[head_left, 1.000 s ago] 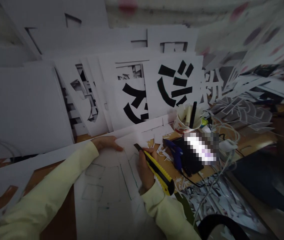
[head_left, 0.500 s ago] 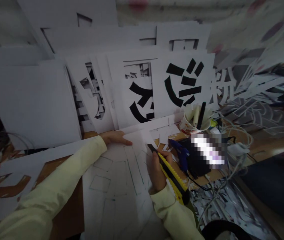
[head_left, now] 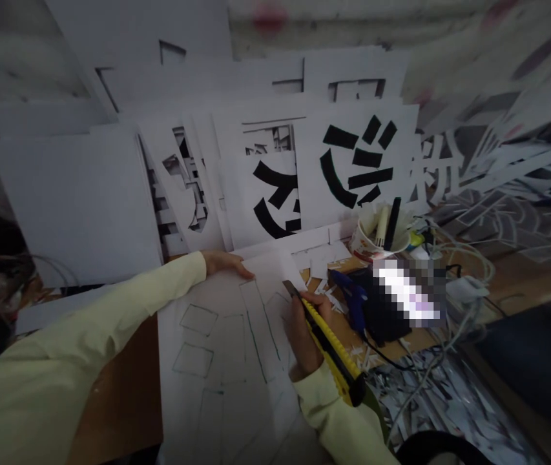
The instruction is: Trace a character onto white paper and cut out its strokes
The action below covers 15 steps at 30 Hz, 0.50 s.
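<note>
My left hand (head_left: 227, 265) grips the far edge of a white board (head_left: 236, 361), with the thumb lying on its face and the other fingers mostly hidden. Green outlines of strips and boxes are drawn over the board, which slopes down toward me. In my right hand (head_left: 307, 329) is a yellow and black utility knife (head_left: 332, 349). Its blade is out and points away from me, close to the board's right side. Whether the tip touches the board I cannot tell.
Behind stand white panels with cut-out openings and a sheet with black strokes (head_left: 367, 158). Right of my hands are a paper cup (head_left: 379, 236) with pens, a blue glue gun (head_left: 350, 300), a blurred-out bright patch (head_left: 405, 290), cables (head_left: 459, 323) and white scraps (head_left: 430, 394).
The view has shifted slightly, and my left forearm now covers the cut-out sheet at the lower left. Both hands keep their holds; the knife has barely moved.
</note>
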### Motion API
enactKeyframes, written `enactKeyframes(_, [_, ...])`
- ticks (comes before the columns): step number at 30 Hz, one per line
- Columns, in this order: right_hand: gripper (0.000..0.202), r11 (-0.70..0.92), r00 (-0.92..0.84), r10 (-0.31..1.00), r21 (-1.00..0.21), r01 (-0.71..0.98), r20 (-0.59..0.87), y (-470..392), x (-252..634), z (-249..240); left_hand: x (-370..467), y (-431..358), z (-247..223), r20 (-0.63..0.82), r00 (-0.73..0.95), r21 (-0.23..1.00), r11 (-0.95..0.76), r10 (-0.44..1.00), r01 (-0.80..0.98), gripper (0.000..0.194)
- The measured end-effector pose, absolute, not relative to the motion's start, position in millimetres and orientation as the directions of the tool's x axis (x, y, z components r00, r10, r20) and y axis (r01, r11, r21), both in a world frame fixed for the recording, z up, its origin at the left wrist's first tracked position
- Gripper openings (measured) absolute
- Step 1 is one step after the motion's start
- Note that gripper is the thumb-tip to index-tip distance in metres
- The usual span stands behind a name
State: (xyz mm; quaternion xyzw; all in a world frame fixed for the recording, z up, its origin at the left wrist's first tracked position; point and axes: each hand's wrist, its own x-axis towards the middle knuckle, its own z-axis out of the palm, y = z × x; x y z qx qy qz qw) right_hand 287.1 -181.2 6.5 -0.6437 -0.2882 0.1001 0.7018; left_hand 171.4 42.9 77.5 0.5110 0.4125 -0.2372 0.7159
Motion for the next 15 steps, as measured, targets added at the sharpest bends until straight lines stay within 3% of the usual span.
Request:
enactKeyframes(6, [0.015,0.153,0.758,0.551,-0.935,0.321,0.350,-182,289,17,168,39,75,-0.826,0.556,0.553,0.338,0.099,0.762,0.059])
enactKeyframes(12, [0.014,0.129,0.738,0.557,-0.917,0.376,0.381,-182,288,16,165,38,72,-0.842,0.525,0.537,0.292,0.125,0.791,0.074])
enactKeyframes(15, [0.015,0.112,0.743,0.561,-0.923,0.368,0.365,-182,287,12,167,38,63,-0.797,0.559,0.598,0.174,0.227,0.782,0.078])
